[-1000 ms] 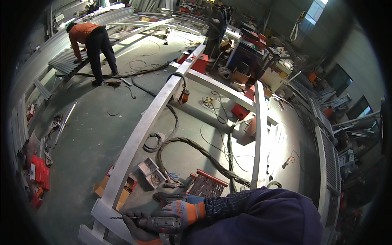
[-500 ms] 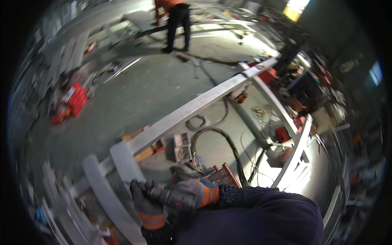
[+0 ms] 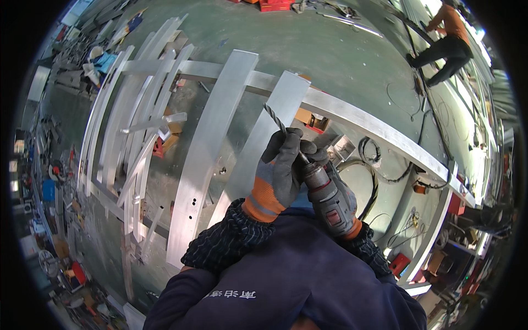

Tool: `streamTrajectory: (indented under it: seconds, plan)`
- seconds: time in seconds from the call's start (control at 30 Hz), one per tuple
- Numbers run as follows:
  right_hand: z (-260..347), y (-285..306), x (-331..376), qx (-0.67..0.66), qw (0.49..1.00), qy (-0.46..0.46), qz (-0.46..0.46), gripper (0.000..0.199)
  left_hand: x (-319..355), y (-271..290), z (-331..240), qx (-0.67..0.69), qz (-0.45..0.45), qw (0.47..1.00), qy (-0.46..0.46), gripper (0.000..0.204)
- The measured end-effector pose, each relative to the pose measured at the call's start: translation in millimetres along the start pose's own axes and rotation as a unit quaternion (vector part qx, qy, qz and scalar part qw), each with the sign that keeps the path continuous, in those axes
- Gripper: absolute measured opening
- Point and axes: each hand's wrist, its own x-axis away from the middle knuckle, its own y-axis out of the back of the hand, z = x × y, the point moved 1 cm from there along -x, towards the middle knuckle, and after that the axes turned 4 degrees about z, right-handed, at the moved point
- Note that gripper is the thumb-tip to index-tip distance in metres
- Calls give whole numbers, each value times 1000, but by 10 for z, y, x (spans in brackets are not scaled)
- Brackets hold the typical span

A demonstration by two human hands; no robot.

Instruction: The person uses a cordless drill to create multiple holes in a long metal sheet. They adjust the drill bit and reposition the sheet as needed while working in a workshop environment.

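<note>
A power drill (image 3: 330,204) with a dark chuck is held up in front of my chest, its long spiral drill bit (image 3: 273,117) slanting up and to the left. My right hand (image 3: 347,201), in a grey and orange work glove, is wrapped round the drill's body. My left hand (image 3: 279,177), gloved alike, closes its fingers round the bit ahead of the chuck. Beneath the bit's tip lies a wide silver metal bar (image 3: 281,107). Farther left, another wide bar (image 3: 212,137) has several small dark holes near its near end. My palms are hidden.
A long metal rail (image 3: 379,124) runs under the wide bars toward the right. Several narrower bars (image 3: 113,132) lie across the frame at left. Black cable loops (image 3: 369,154) and a small box (image 3: 341,147) sit on the floor. A person in orange (image 3: 454,33) bends at the far right.
The view has swung left, so the other person now appears at far right. My hands and the drill have risen nearer the picture's middle, and the bit now shows clearly.
</note>
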Motion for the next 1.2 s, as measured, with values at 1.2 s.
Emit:
streamTrajectory:
  seconds: [1.2]
  plan:
    - [607,-507,-1573,-64,818,485,304,47,991,-126,-519,106,-270,894,-342,20]
